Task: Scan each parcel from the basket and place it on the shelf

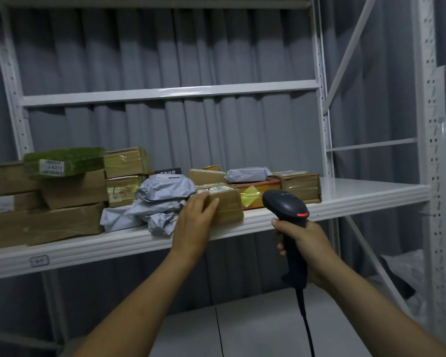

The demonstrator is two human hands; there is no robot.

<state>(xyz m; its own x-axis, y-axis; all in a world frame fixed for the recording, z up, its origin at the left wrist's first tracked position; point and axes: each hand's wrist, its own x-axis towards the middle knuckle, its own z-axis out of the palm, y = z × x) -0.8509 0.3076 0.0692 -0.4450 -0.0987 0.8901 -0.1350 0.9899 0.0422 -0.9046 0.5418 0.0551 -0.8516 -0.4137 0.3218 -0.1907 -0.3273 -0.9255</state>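
A small brown cardboard parcel (227,202) rests on the white metal shelf (345,199) near its front edge. My left hand (195,217) lies against the parcel's front left side, fingers curled over its top edge. My right hand (303,243) grips the handle of a black barcode scanner (285,204), whose head with a red mark sits just right of the parcel, in front of the shelf edge. The basket is out of view.
Many parcels crowd the shelf: brown boxes (62,191) and a green-wrapped one (65,161) at left, grey plastic mailers (162,199) beside the parcel, an orange box (258,194) and taped boxes (300,186) behind. The shelf's right end is bare. A lower shelf (255,328) lies below.
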